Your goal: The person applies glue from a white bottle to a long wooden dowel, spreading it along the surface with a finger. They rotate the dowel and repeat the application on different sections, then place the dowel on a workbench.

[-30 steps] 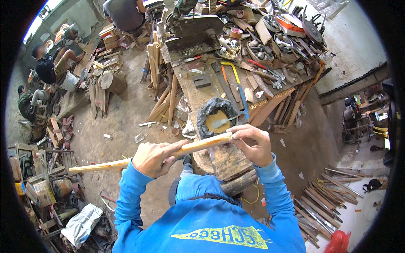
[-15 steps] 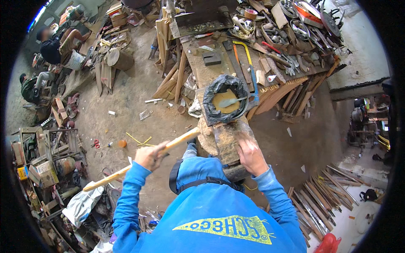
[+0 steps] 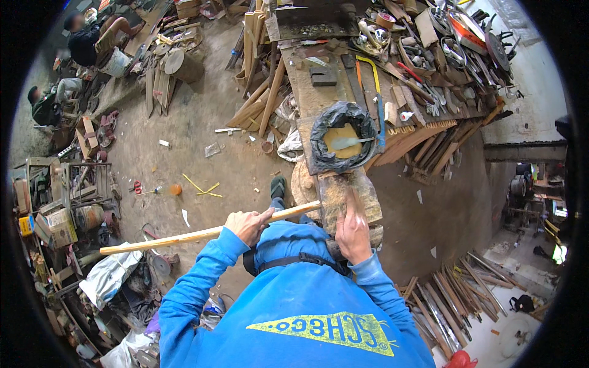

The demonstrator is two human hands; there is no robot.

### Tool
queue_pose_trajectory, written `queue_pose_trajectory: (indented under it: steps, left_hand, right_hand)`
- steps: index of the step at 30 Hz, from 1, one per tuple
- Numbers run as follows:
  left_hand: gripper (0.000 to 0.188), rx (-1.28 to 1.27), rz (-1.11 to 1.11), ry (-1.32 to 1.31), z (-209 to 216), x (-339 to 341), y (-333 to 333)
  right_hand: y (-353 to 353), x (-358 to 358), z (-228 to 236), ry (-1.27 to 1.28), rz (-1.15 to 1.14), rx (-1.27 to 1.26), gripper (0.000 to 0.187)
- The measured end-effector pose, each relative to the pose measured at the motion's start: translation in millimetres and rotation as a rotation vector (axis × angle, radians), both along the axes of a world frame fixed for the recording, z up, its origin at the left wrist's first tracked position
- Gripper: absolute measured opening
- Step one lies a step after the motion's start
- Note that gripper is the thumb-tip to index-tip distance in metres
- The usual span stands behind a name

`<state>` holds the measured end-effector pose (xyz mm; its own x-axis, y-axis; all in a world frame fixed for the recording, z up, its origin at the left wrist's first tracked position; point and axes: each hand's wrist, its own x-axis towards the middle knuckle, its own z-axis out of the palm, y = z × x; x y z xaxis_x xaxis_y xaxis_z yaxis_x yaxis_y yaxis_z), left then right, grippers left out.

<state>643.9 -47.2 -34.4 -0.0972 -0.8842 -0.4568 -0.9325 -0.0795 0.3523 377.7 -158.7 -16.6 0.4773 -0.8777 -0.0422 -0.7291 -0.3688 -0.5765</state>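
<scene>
My left hand (image 3: 246,226) is closed round a long pale wooden stick (image 3: 165,239), which slants across my lap. The stick's right end reaches the side of a worn wooden block (image 3: 333,195) dusted with sawdust. Flat on that block rests my right hand (image 3: 353,232), fingers stretched forward; whether anything lies under the palm is hidden. Just beyond the fingers stands a tub lined with a black plastic bag (image 3: 320,126). Tan powder or paste (image 3: 341,133) fills it, and a pale scoop-like tool (image 3: 346,143) lies in it.
The workbench (image 3: 304,73) ahead carries a hacksaw (image 3: 375,80), a dark block (image 3: 323,76) and heaped tools. Planks lean under its right side. Wooden strips (image 3: 448,300) lie at lower right. Clutter and a white sack (image 3: 110,276) fill the left. Two people sit at far left.
My left hand has moved right with the stick, which now lies flatter, its end against the block. My right hand's fingers have straightened on the block. The view has shifted slightly.
</scene>
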Motion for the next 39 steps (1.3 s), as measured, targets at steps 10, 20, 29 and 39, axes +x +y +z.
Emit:
queue_pose_trajectory:
  steps: [10,20,29,39]
  left_hand:
    - [0.045,0.096,0.017,-0.019,12,-5,-5]
    - [0.048,-0.012,0.043,0.035,15,8,2]
    - [0.054,-0.076,0.013,0.123,118,48,13]
    - [0.060,-0.178,0.000,0.071,176,54,9]
  right_hand:
    - [33,23,3,-0.073,0.026,0.163,0.072]
    - [7,26,19,-0.342,-0.044,0.547,0.068]
    - [-57,67,79,-0.578,0.529,0.524,0.048]
    - [-78,67,132,-0.678,0.615,0.225,0.025]
